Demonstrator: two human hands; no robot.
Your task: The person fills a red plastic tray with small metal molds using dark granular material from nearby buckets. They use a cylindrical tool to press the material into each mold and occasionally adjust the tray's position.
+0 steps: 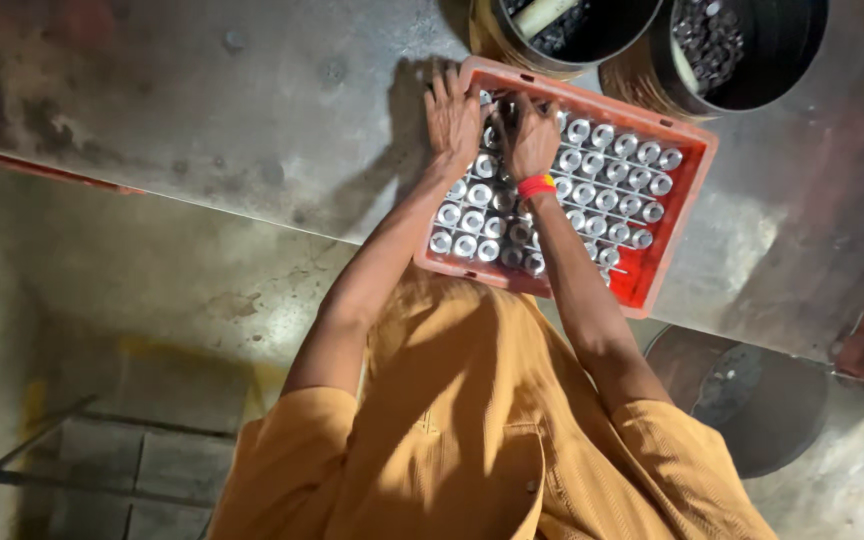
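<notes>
Steel table [202, 110] bears red tray [687, 160], long axis slanting down-right.

Under both hands the tray [687, 160] is orange-red, and the rings [607, 165] in its rows are shiny silver. At the right wrist sits a red and yellow band [536, 185]. Beyond the fingers two tubs [797, 60] are black inside. The table [252, 110] beside the hands is mottled grey; the shirt [472, 440] is mustard orange.
</notes>
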